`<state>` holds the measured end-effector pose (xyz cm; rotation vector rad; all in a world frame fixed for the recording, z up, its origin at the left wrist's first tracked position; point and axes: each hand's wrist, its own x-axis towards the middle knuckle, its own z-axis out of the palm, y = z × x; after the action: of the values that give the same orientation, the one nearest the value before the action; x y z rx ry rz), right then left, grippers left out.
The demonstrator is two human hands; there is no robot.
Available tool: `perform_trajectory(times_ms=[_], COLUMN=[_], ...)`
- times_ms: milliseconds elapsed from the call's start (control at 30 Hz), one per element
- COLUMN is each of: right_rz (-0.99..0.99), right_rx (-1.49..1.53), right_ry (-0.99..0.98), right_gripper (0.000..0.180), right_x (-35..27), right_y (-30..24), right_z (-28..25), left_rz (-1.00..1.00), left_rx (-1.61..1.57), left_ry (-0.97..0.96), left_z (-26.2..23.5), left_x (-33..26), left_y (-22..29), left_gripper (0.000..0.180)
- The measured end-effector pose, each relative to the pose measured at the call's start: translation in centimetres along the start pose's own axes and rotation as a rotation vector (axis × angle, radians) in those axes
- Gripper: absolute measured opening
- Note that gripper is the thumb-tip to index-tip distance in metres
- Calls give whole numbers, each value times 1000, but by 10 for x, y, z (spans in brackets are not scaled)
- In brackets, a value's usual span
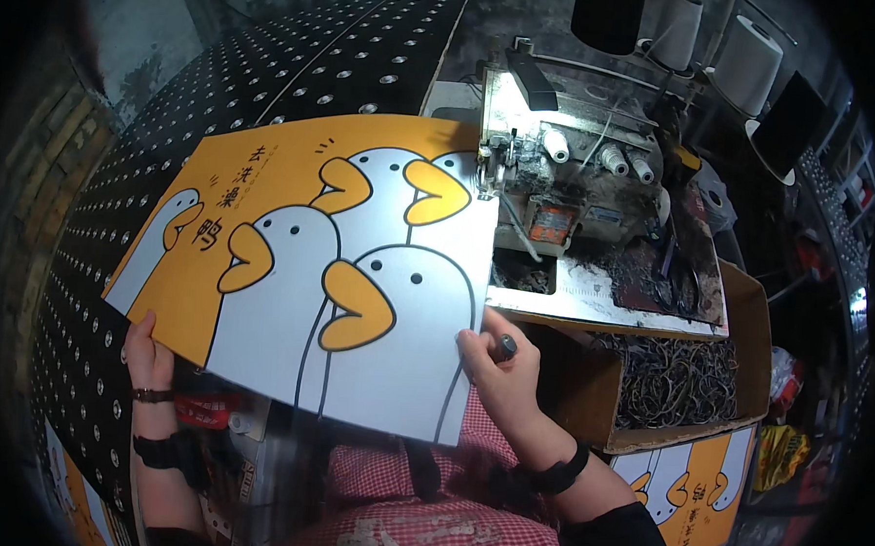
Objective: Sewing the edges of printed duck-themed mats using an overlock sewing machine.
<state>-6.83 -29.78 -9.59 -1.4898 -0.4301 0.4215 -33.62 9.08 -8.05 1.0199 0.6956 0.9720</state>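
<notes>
A flat orange and white mat (271, 276) printed with cartoon ducks spans the middle of the view. My left hand (149, 356) is closed on its lower left edge, thumb on top and the fingers mostly hidden below. At the right edge, my right hand (502, 369) pinches the mat with the thumb on top. A small dark round-ended object (507, 346) sticks out between the right fingers; its kind I cannot make out. The mat's upper right edge meets the lit needle area of an overlock sewing machine (569, 162), its presser foot (496, 163) beside the mat.
A black table (369, 55) with shiny metal studs extends left and behind. Scissors (670, 269) lie on the machine's bed. Beneath stands a cardboard box (757, 326) of dark trimmings (677, 381), with another duck mat (706, 490) below. Thread cones (744, 67) stand at upper right.
</notes>
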Motion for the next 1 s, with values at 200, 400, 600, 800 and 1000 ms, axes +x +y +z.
perform_trajectory(times_ms=[200, 400, 600, 800, 1000], right_rz=[-91, -235, -245, -314, -299], right_rx=[87, -20, -113, -218, -390], right_ry=[66, 100, 156, 261, 403], right_gripper=[41, 21, 11, 9, 11], right_x=[-12, -7, 17, 56, 92], right_y=[-5, -6, -9, -3, -5], right_z=[1, 1, -2, -3, -4], left_rz=[-40, -8, -5, -55, -37], left_rx=[-44, -10, -31, -47, 20], left_ry=[11, 76, 78, 190, 218], left_z=[35, 69, 99, 150, 176], left_x=[40, 77, 119, 138, 174], left_y=[-8, -14, -22, -25, -35], left_gripper=[25, 19, 19, 20, 21])
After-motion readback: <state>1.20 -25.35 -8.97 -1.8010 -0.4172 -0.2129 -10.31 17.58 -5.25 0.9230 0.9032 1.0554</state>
